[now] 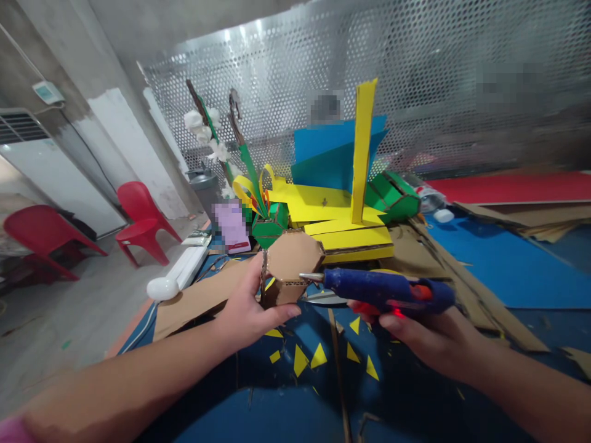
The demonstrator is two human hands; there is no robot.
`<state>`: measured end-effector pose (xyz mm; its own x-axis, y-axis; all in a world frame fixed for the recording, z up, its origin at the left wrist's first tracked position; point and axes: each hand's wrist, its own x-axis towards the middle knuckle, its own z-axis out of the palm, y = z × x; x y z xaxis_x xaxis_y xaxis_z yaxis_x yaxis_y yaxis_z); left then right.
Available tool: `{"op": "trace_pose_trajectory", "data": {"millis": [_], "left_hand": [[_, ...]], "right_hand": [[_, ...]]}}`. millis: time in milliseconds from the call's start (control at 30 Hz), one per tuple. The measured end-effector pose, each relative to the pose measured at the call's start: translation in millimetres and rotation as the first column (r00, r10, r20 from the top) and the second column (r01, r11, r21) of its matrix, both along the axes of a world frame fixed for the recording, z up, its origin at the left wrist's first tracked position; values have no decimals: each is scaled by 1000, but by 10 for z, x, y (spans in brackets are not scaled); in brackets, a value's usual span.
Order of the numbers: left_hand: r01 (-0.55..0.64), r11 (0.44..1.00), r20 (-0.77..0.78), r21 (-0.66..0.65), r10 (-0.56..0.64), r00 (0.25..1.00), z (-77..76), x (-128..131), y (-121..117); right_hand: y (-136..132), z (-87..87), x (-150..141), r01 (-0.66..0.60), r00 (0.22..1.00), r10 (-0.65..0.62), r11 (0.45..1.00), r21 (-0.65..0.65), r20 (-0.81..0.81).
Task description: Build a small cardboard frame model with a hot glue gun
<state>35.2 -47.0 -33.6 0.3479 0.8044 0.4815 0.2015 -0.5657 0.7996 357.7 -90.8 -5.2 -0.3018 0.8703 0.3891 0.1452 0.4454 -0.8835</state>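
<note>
The brown, many-sided cardboard box [293,261] is held above the blue table [272,409] in the left hand [249,311], whose fingers close around its side and lower edge; its broad flat face is covered, so its inside cannot be seen. Behind it, the large yellow cardboard structure [353,243] with an upright strip takes up the middle of the table. Farther back on the left is a grey lidded bin [203,184], its contents hidden. The green faceted cardboard pot [270,232] just behind the box holds green stems and curled yellow strips. A second green faceted form [396,198] lies on its side at the right, near a clear plastic bottle [427,200] with a white cap. In front, the right hand [422,335] grips a dark blue glue gun [373,290], its metal nozzle at the box's near edge. A metal blade [329,299] lies beneath the gun, and small yellow scraps [300,360] are scattered nearer the wearer.
</note>
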Motion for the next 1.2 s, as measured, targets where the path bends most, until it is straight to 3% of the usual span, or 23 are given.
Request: {"op": "trace_pose_trajectory", "data": {"millis": [333,567,900,1067,1200], "left_hand": [[11,1000,-28,6,-11,1000,53,9,-18],[23,1000,-36,10,-22,999,12,-15,-11],[19,999,-69,32,-17,997,4,-30,-6],[9,999,-69,46,-6,998,1,-22,-3],[3,999,-76,41,0,997,5,-15,-8]], "right_hand": [[10,-46,39,-137,990,137,978,-158,-10],[30,-99,66,-90,995,85,991,-98,-53],[22,-26,50,-185,982,188,970,-155,4],[-1,-107,65,-113,993,106,973,-203,-45],[-4,-86,58,-149,989,145,969,-195,-38]]}}
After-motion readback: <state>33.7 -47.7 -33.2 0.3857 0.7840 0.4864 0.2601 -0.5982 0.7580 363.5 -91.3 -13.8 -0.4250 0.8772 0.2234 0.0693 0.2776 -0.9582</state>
